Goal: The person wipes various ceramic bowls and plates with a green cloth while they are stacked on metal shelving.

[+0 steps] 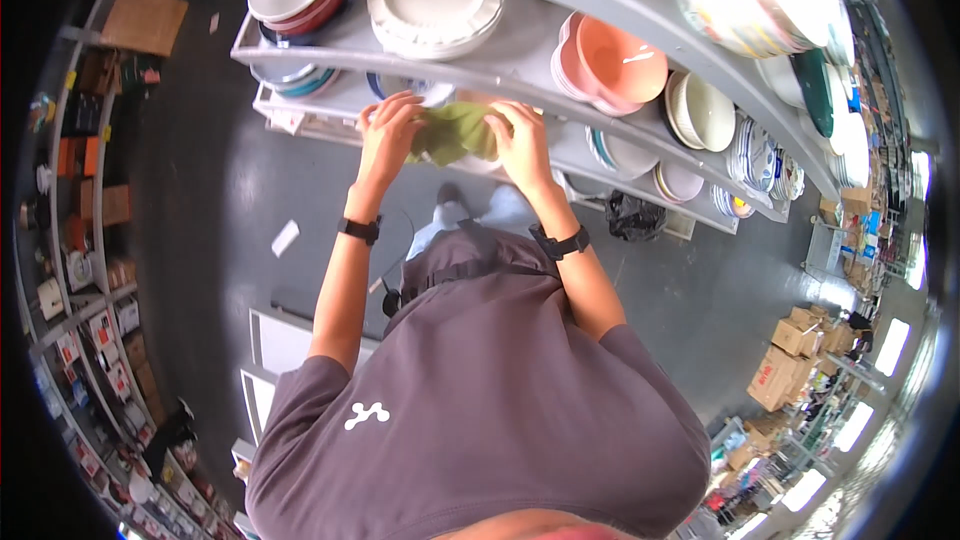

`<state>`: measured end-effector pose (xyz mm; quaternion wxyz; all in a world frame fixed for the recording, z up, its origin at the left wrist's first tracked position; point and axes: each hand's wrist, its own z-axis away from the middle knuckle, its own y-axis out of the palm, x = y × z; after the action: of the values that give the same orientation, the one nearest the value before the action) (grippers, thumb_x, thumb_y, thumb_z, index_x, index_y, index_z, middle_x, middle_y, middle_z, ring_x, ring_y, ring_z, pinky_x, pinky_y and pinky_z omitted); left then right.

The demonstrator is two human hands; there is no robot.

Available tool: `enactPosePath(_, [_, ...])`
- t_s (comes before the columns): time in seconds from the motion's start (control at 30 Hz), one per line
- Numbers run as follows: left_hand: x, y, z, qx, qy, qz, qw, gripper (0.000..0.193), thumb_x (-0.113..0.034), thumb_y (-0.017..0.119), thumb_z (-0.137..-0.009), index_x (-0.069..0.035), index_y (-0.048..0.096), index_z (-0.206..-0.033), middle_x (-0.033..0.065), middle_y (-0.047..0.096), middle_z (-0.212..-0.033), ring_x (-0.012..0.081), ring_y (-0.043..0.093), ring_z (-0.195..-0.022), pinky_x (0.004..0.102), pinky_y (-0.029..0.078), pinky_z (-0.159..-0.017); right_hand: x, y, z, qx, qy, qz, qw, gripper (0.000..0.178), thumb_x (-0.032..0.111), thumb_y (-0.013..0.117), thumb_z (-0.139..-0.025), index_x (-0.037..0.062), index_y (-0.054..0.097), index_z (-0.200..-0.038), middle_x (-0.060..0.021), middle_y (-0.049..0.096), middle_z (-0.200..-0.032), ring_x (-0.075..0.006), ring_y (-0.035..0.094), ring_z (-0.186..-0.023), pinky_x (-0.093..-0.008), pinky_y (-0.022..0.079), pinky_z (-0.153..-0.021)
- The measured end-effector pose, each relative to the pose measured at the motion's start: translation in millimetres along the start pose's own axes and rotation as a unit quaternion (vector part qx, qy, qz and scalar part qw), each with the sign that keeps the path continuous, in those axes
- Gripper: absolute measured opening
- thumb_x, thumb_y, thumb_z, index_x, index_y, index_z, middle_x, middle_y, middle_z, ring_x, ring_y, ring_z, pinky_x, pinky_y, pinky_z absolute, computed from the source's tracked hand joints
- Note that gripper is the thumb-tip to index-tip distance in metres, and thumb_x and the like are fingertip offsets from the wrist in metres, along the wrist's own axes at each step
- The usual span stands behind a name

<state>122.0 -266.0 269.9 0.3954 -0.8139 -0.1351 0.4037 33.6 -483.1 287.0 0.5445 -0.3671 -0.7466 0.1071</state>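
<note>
A crumpled green cloth is stretched between my two hands, in front of a grey shelf edge. My left hand grips its left end with curled fingers. At the other end, my right hand pinches the cloth between thumb and fingers. Just beyond my hands, a blue-rimmed white plate is partly visible on a lower shelf. On the shelf above it sits a stack of white scalloped plates. What lies directly behind the cloth is hidden.
Tiered grey shelving spans the space before me. Pink bowls and cream bowls stand to the right. A black plastic bag lies low beside the shelf. Cardboard boxes are piled at right. A white scrap lies on the floor.
</note>
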Motion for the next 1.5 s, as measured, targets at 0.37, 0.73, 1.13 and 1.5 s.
enactPosePath(0.37, [-29, 4, 20, 0.242, -0.230, 0.430, 0.839, 0.019, -0.019, 0.060, -0.099, 0.000, 0.062, -0.101, 0.0063, 0.069, -0.086, 0.0102, 0.063, -0.079, 0.0268, 0.049, -0.071, 36, -79, 75, 0.135, 0.374, -0.338, 0.853, 0.019, 0.016, 0.061, -0.099, 0.0031, 0.063, -0.112, -0.0025, 0.067, -0.103, -0.0083, 0.060, -0.094, -0.0243, 0.048, -0.082])
enactPosePath(0.73, [-120, 45, -18, 0.318, -0.401, 0.523, 0.681, 0.033, -0.025, 0.066, -0.094, 0.004, 0.063, -0.108, 0.0121, 0.068, -0.096, 0.0165, 0.067, -0.080, 0.0281, 0.056, -0.068, 51, -114, 120, 0.096, 0.278, -0.133, 0.946, 0.058, 0.033, 0.078, -0.083, 0.0020, 0.056, -0.127, -0.0197, 0.064, -0.116, -0.0253, 0.063, -0.105, -0.0352, 0.049, -0.092])
enactPosePath(1.13, [-174, 70, 34, 0.249, -0.453, 0.669, 0.534, 0.037, -0.024, 0.050, -0.096, 0.008, 0.061, -0.113, 0.0150, 0.070, -0.106, 0.0256, 0.067, -0.094, 0.0360, 0.054, -0.087, 25, -169, 211, 0.021, 0.270, -0.302, 0.914, 0.016, 0.019, 0.055, -0.101, 0.0033, 0.058, -0.100, 0.0013, 0.057, -0.091, -0.0084, 0.051, -0.089, -0.0252, 0.043, -0.086])
enactPosePath(1.5, [-234, 8, 132, 0.242, -0.346, 0.563, 0.710, 0.035, -0.008, 0.055, -0.097, 0.006, 0.056, -0.129, 0.0152, 0.066, -0.114, 0.0189, 0.069, -0.096, 0.0276, 0.058, -0.083, 60, -113, 265, 0.044, 0.288, -0.263, 0.920, 0.031, 0.012, 0.072, -0.088, 0.0003, 0.065, -0.115, -0.0166, 0.067, -0.116, -0.0277, 0.067, -0.102, -0.0346, 0.051, -0.089])
